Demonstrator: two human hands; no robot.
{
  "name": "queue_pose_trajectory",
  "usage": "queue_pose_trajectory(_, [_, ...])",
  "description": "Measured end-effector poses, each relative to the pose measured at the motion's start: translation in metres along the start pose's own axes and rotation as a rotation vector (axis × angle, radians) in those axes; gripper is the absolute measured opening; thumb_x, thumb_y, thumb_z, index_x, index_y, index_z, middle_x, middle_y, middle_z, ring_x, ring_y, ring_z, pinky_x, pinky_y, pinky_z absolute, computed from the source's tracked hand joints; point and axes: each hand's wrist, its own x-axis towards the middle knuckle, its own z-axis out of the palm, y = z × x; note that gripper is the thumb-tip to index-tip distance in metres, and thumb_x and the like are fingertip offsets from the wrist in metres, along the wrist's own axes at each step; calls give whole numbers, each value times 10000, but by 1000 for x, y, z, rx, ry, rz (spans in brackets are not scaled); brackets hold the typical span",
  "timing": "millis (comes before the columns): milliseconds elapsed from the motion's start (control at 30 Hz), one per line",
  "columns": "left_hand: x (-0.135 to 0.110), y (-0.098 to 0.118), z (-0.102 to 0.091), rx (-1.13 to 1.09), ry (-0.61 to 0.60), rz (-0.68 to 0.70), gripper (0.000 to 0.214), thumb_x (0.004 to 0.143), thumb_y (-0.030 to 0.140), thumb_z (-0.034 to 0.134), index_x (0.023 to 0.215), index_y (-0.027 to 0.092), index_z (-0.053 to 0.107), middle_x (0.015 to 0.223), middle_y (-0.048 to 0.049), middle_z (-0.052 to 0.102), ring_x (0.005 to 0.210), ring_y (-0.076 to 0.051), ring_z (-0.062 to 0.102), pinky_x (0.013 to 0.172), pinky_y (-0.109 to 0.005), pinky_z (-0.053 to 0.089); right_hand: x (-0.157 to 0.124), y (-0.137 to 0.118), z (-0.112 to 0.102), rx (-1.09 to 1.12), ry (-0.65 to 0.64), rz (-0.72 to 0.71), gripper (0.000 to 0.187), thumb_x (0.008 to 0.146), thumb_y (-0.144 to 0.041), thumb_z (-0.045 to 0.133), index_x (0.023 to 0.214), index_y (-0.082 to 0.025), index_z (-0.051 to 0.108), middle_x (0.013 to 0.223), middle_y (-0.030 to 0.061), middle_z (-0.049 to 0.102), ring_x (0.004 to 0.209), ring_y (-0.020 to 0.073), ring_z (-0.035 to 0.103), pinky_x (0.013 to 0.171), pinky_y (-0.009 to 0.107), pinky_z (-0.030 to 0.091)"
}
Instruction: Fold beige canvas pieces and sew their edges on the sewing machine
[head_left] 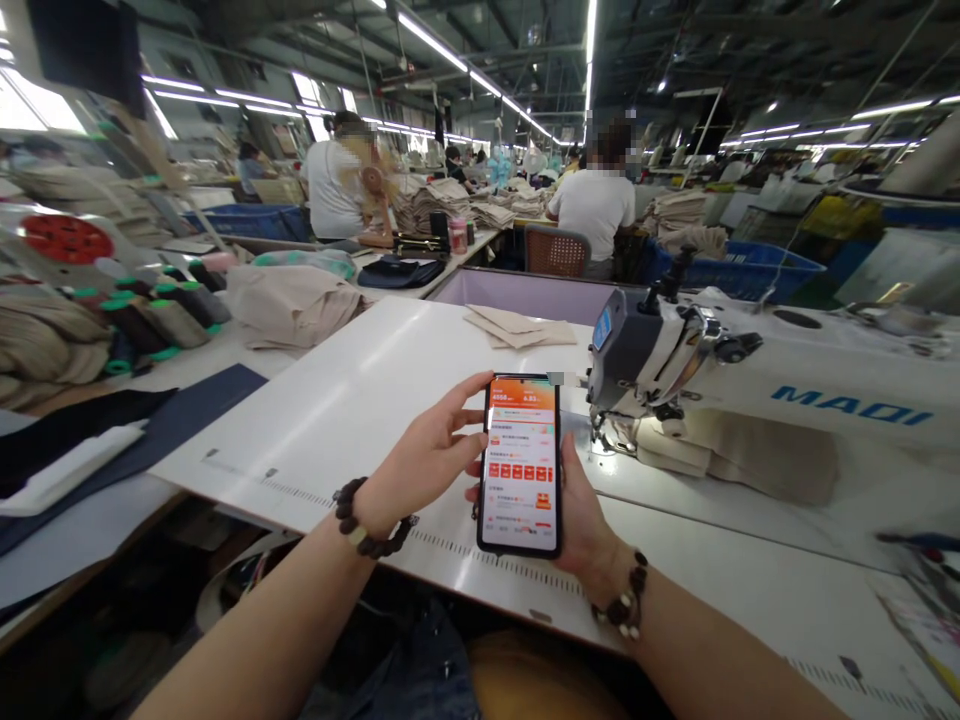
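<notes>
Gripping phone point(523, 470): right hand point(585, 515) | left hand point(424, 455) at its left edge, grip unclear | room leftward over tabletop point(345, 385)

Left hand point(420, 455), centre of frame: chunky bracelet point(352, 520) at the wrist, round dark-brown beads plus a paler one. Right hand point(589, 520), right of centre: beaded strand point(628, 600) at the wrist, dark beads mixed with pale ones. Both forearms point(289, 595) bare to the frame edge. Bottom centre: dark-blue denim garment point(431, 665), small shiny studs, mostly shadowed.
</notes>
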Motion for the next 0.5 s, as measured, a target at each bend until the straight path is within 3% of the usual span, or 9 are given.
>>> queue_pose_trajectory(233, [-6,-3,6,53,-26,18,777,727,188,591,1382,247,178,1244,-93,498,967,-211,581,789,-376,535,2,2,0,7,28,-36,761,839,-684,84,1128,-173,568,973,104,656,817,216,625,817,415,419])
queue_pose_trajectory(367, [-9,-6,11,188,-23,86,843,697,203,639,1392,255,164,1394,-114,328,1114,-266,495,827,-394,525,5,2,-1,11,-16,-58,788,844,-672,53,1108,-152,583,993,110,652,878,209,610,884,410,391])
queue_pose_trajectory(500, [-12,-10,14,358,-1,180,877,695,211,655,1399,303,140,1478,-74,144,1254,-317,344,925,-472,459,5,0,-5,5,-50,-28,850,816,-696,6,1103,-148,589,976,127,655,887,230,610,877,448,401])
